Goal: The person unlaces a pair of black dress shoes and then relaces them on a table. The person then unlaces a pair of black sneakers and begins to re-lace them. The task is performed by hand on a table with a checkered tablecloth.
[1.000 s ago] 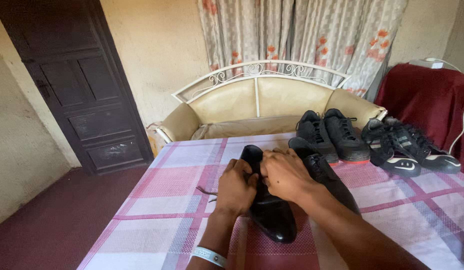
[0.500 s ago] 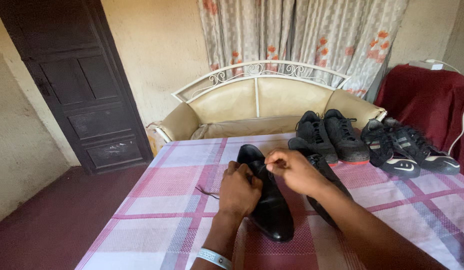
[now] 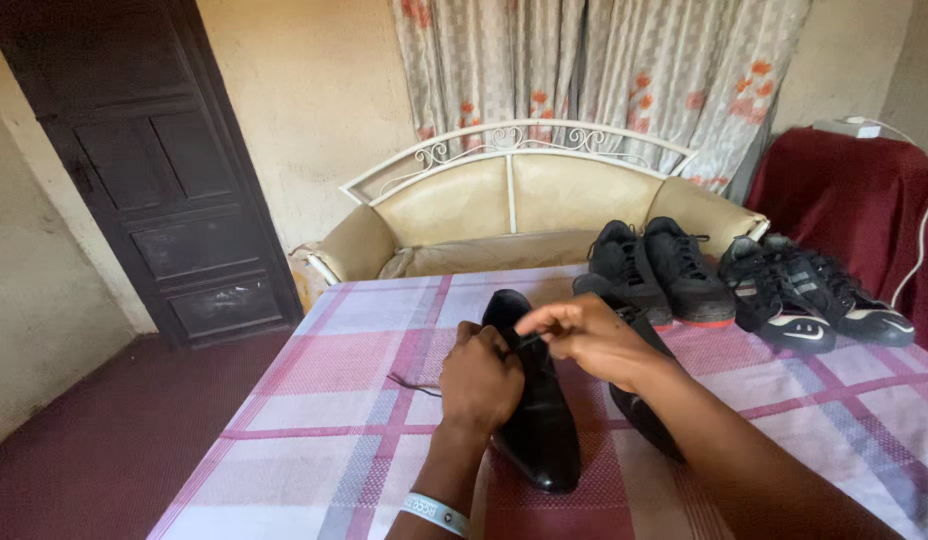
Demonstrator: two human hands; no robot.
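Right hand has lifted off the black dress shoe since a second ago, now pinching a thin lace taut. Left hand is curled tight around the shoe's side. Lacing looks mid-way: one lace end trails loose toward the table's left edge. Shoe is glossy, pointed-toe, mid-table; its mate lies just beside.

Sneakers, sofa, curtain, door.

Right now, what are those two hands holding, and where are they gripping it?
The left hand grips the black shoe at its laced middle. The right hand pinches the shoelace above it.
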